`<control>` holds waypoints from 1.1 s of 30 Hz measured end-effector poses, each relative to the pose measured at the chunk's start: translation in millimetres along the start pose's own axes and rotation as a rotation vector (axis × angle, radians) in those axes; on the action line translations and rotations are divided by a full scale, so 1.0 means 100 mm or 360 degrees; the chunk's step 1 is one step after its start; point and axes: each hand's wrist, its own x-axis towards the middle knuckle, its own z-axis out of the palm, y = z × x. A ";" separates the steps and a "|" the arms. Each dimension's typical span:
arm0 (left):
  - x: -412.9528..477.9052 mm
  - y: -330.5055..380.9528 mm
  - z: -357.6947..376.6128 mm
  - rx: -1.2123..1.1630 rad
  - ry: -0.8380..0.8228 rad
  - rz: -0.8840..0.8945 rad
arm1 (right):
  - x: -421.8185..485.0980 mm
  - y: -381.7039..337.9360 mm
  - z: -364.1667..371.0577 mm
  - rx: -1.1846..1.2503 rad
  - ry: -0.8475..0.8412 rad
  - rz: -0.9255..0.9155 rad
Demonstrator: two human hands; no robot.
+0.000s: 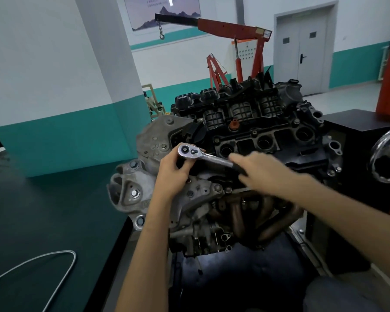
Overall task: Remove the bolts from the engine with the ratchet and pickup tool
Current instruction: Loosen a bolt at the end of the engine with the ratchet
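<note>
While a silvery flexible shaft (64, 262), likely the pickup tool, lies well left of the fingers, the left hand (172, 174) curls its fingers round the head of the ratchet (203, 155), holding it down on the engine (245, 122). Further right, the right hand (260, 170), blurred, wraps the black grip, forefinger laid along it. By the look of it, 2 hands are loosening a bolt hidden under the head. Next: swing the grip, socket kept square.

left forearm bare, angled up from bottom centre | left hand (173, 171) curled round head of chrome steel ratchet with black handle (208, 156) | right forearm bare, extended from lower right | right hand (258, 168) blurred, gripped handle, forefinger along shaft
</note>
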 end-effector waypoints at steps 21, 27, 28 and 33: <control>0.00 0.00 0.00 -0.0054 -0.0057 0.0009 | -0.09 -0.08 0.05 0.0185 -0.0083 0.0043; -0.02 -0.03 0.09 0.0079 0.0256 -0.0121 | 0.03 -0.02 -0.07 0.0007 0.0082 0.0032; -0.01 -0.04 0.10 0.0117 0.0297 -0.0130 | -0.06 -0.14 0.06 0.0141 0.0096 0.0103; 0.00 -0.07 0.11 0.0183 0.0260 -0.0135 | -0.33 -0.83 0.63 0.1136 0.0092 0.0361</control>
